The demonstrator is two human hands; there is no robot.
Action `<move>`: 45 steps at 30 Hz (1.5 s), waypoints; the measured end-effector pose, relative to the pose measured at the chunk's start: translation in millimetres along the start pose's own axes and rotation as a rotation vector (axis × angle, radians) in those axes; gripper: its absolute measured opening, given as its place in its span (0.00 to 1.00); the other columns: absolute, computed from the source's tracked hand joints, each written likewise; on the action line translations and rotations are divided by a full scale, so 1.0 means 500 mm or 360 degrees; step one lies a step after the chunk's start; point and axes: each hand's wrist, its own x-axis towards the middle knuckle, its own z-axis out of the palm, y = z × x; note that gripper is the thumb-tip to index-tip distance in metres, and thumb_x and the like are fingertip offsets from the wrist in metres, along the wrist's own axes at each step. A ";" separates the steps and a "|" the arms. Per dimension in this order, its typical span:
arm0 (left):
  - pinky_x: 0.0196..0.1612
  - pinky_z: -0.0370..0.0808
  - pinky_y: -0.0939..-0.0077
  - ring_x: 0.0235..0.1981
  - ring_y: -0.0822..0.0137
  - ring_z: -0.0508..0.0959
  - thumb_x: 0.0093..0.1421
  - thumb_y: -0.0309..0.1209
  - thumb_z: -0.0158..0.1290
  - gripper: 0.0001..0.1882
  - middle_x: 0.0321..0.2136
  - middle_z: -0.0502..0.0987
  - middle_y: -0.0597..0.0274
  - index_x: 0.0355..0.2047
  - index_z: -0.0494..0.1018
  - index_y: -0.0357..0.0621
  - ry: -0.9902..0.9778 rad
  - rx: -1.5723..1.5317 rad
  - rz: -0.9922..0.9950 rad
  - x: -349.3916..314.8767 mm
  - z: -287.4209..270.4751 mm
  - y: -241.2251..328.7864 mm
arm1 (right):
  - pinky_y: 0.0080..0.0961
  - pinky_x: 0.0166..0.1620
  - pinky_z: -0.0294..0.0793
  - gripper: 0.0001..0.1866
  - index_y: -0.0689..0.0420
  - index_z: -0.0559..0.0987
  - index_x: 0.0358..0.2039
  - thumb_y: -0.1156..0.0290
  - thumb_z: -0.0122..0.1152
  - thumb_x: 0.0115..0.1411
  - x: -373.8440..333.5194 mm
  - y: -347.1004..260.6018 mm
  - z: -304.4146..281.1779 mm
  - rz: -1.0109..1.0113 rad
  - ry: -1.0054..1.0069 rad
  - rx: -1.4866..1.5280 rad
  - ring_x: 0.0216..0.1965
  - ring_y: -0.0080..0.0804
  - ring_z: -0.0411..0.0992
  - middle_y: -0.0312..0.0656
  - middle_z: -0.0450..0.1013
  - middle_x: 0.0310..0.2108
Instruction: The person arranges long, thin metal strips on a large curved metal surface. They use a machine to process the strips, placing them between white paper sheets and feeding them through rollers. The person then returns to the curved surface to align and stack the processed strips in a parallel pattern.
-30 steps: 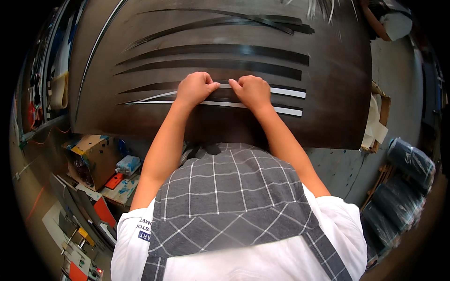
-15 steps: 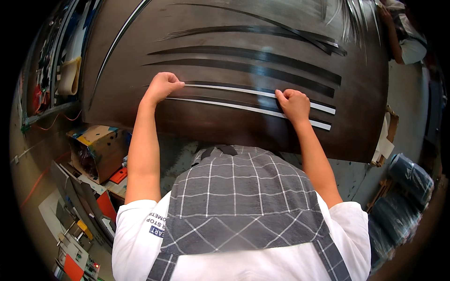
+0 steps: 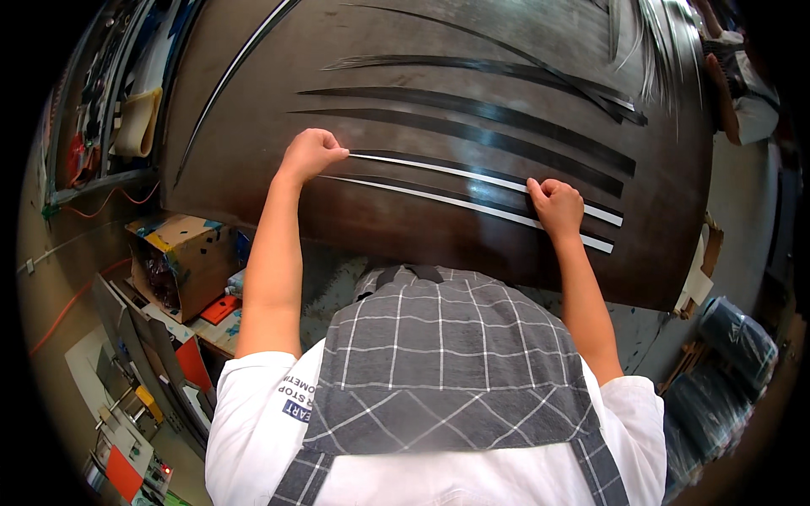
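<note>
On a dark brown table [image 3: 253,181] lies a long, thin black-and-white strip [image 3: 439,169], tapering toward the left. My left hand [image 3: 314,158] is closed in a pinch at its narrow left end. Farther right, my right hand [image 3: 558,207] pinches the same strip with thumb and curled fingers, short of its wide right end. Nearer to me lies a second black-and-white strip [image 3: 447,202], roughly parallel and just below both hands. Beyond the hands rest two all-black strips, one nearer [image 3: 447,128] and one farther [image 3: 456,101].
More dark strips [image 3: 481,63] cross farther back, and a curved strip [image 3: 224,72] lies at the left. Thin loose strips [image 3: 658,51] bunch at the far right, near another person's arm [image 3: 721,97]. A cardboard box [image 3: 190,266] stands lower left; plastic-wrapped rolls [image 3: 717,379] sit lower right.
The whole view has shifted, so table and strips appear farther right. My right hand has slid slightly right along the strip; my left hand keeps its pinch at the narrow end.
</note>
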 end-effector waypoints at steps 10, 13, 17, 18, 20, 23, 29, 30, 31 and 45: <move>0.31 0.72 0.73 0.24 0.73 0.75 0.51 0.35 0.67 0.13 0.20 0.77 0.64 0.23 0.78 0.38 0.0040 0.0037 -0.0030 -0.004 0.006 0.004 | 0.42 0.28 0.72 0.24 0.56 0.79 0.16 0.50 0.62 0.57 -0.001 0.005 0.002 -0.0026 0.0036 -0.0012 0.22 0.51 0.75 0.48 0.74 0.17; 0.31 0.73 0.73 0.24 0.71 0.76 0.51 0.36 0.67 0.13 0.20 0.78 0.62 0.24 0.78 0.38 0.0085 0.0023 -0.0013 -0.011 0.012 0.002 | 0.42 0.28 0.72 0.23 0.56 0.79 0.16 0.50 0.62 0.57 -0.001 0.000 -0.003 0.0022 0.0006 -0.0010 0.22 0.51 0.75 0.48 0.74 0.17; 0.37 0.75 0.68 0.30 0.62 0.80 0.51 0.40 0.65 0.14 0.26 0.81 0.57 0.27 0.80 0.40 0.0103 0.0058 -0.0010 -0.016 0.012 -0.002 | 0.42 0.28 0.72 0.24 0.56 0.79 0.16 0.50 0.62 0.57 -0.002 -0.003 -0.003 0.0001 0.0023 -0.0003 0.22 0.51 0.75 0.48 0.74 0.17; 0.39 0.76 0.66 0.33 0.58 0.82 0.51 0.41 0.64 0.15 0.28 0.82 0.55 0.28 0.81 0.41 0.0089 0.0062 -0.0024 -0.018 0.011 -0.003 | 0.42 0.28 0.72 0.24 0.56 0.79 0.15 0.50 0.62 0.58 -0.001 -0.005 -0.005 -0.0002 0.0025 -0.0003 0.22 0.50 0.75 0.48 0.74 0.17; 0.39 0.76 0.66 0.33 0.58 0.82 0.51 0.42 0.64 0.15 0.28 0.82 0.55 0.28 0.81 0.42 0.0103 0.0070 -0.0016 -0.018 0.013 -0.008 | 0.42 0.28 0.72 0.24 0.56 0.79 0.15 0.50 0.62 0.58 -0.001 -0.004 -0.004 -0.0004 0.0025 -0.0005 0.22 0.50 0.75 0.48 0.74 0.17; 0.39 0.76 0.65 0.33 0.59 0.82 0.51 0.42 0.64 0.15 0.28 0.82 0.56 0.28 0.81 0.42 0.0105 0.0077 -0.0011 -0.017 0.011 -0.008 | 0.42 0.28 0.72 0.24 0.56 0.79 0.15 0.50 0.62 0.58 -0.001 0.001 0.002 -0.0005 0.0018 -0.0017 0.22 0.51 0.75 0.48 0.74 0.17; 0.39 0.76 0.65 0.33 0.59 0.82 0.52 0.43 0.63 0.15 0.29 0.82 0.56 0.28 0.80 0.42 0.0158 0.0100 -0.0048 -0.028 0.005 -0.001 | 0.43 0.28 0.72 0.24 0.56 0.79 0.15 0.50 0.62 0.58 0.000 -0.005 0.000 -0.0011 0.0017 -0.0011 0.22 0.51 0.75 0.48 0.74 0.17; 0.39 0.76 0.66 0.33 0.59 0.82 0.53 0.43 0.63 0.15 0.29 0.82 0.56 0.28 0.80 0.42 0.0183 0.0104 -0.0059 -0.030 0.004 -0.001 | 0.42 0.28 0.72 0.24 0.56 0.79 0.15 0.50 0.62 0.58 0.000 -0.005 0.000 -0.0021 0.0030 -0.0003 0.22 0.51 0.75 0.48 0.74 0.17; 0.39 0.76 0.66 0.33 0.59 0.81 0.53 0.43 0.62 0.15 0.29 0.82 0.56 0.28 0.80 0.43 0.0183 0.0094 -0.0079 -0.029 0.000 -0.007 | 0.42 0.28 0.72 0.24 0.56 0.79 0.15 0.50 0.62 0.58 -0.001 -0.004 0.000 -0.0032 0.0042 0.0004 0.22 0.51 0.75 0.48 0.74 0.17; 0.39 0.75 0.67 0.33 0.60 0.81 0.53 0.43 0.62 0.15 0.28 0.82 0.57 0.28 0.80 0.43 0.0252 0.0018 -0.0069 -0.022 -0.015 -0.070 | 0.42 0.27 0.71 0.25 0.56 0.77 0.14 0.49 0.63 0.58 -0.001 0.002 0.010 -0.0032 0.0058 0.0014 0.21 0.51 0.74 0.48 0.73 0.16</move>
